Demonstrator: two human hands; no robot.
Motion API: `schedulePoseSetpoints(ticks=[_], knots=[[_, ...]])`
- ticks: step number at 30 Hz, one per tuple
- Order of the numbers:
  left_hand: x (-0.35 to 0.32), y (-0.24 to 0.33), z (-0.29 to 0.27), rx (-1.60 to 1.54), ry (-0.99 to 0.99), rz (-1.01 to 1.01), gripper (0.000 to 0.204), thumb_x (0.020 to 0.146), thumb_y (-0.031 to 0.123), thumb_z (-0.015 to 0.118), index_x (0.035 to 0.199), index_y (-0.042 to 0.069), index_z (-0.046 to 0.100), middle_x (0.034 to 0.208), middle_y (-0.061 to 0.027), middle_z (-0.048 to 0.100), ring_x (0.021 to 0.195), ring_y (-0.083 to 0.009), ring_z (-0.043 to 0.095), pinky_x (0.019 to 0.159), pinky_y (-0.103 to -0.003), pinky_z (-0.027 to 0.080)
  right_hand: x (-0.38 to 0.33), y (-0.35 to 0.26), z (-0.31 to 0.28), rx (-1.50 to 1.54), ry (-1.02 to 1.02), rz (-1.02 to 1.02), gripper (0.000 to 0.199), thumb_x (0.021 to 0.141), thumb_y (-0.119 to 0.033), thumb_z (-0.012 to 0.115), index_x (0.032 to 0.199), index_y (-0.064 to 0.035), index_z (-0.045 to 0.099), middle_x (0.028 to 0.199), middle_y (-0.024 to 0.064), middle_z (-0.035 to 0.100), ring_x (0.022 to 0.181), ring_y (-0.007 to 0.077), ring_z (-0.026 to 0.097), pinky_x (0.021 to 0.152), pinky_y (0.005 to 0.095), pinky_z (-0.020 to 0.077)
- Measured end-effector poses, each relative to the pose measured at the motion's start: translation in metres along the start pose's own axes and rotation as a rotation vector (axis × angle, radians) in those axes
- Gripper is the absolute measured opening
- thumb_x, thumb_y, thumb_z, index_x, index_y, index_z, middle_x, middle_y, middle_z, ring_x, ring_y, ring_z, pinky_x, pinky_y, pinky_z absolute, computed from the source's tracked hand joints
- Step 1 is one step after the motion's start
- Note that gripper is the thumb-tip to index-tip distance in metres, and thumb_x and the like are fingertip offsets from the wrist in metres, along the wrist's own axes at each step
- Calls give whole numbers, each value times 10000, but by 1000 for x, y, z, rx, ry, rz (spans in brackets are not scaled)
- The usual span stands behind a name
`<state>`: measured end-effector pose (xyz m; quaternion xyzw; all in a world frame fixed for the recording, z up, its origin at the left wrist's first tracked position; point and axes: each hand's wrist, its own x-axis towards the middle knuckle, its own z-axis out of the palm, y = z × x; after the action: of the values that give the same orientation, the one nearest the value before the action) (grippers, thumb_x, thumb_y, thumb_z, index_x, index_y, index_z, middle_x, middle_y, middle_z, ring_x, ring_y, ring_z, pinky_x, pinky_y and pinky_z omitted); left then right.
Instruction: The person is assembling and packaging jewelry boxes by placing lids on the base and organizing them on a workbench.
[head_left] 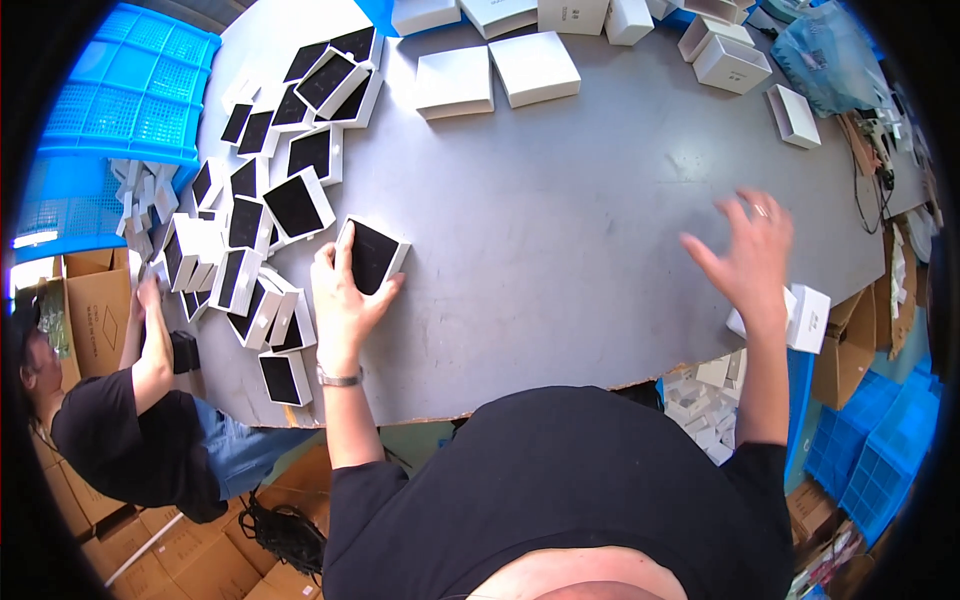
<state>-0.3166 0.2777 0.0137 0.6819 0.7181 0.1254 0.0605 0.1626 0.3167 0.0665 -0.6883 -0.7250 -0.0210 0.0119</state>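
Hands at work over a grey table (560,230), seen from above. The left hand (345,300) grips a small white box tray with a black insert (372,255), thumb along its near-left edge and fingers curled under its near-right corner; the tray rests on the table just right of a crowded heap of similar black-lined trays (260,220). The right hand (750,255) hovers well to the right of the held tray, fingers spread and released, holding nothing.

Judged from this, the held tray could bump the heap beside it and send loose trays sliding, since they overlap and tilt against one another. The open right hand hangs near a small white box (808,318) sitting at the table's edge; a careless brush could knock it off.

Beyond the held tray, at the far side, lie white box lids (495,75) and more open white boxes (730,60). A blue plastic crate (130,100) sits far left, past the heap. Another person in a dark top (120,440) works lower left.
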Motion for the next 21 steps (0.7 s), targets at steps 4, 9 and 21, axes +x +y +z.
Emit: schedulePoseSetpoints(ticks=[4,9,21], knots=[[2,75,8,25,0,-135,1039,750,626,800,1406,-82,416,1220,-251,516,1120,-405,592,903,-444,544,132,-78,46,361,322,-535,857,709,-399,851,1473,-264,487,1573,159,398,1483,371,318,1205,499,284],[-10,106,16,-71,-35,-83,992,735,587,834,1336,-102,448,1309,-249,451,1139,-416,600,946,-452,530,238,-136,72,207,-49,-458,1061,668,-484,853,1576,-296,338,1589,158,366,1459,361,360,1200,497,321],[15,80,15,-228,147,245,904,582,243,954,1333,21,501,1330,-197,516,1273,-368,487,1085,-465,425,38,-18,82,939,77,-301,901,583,-267,877,1358,-67,463,1421,174,483,1387,382,381,1112,465,376]])
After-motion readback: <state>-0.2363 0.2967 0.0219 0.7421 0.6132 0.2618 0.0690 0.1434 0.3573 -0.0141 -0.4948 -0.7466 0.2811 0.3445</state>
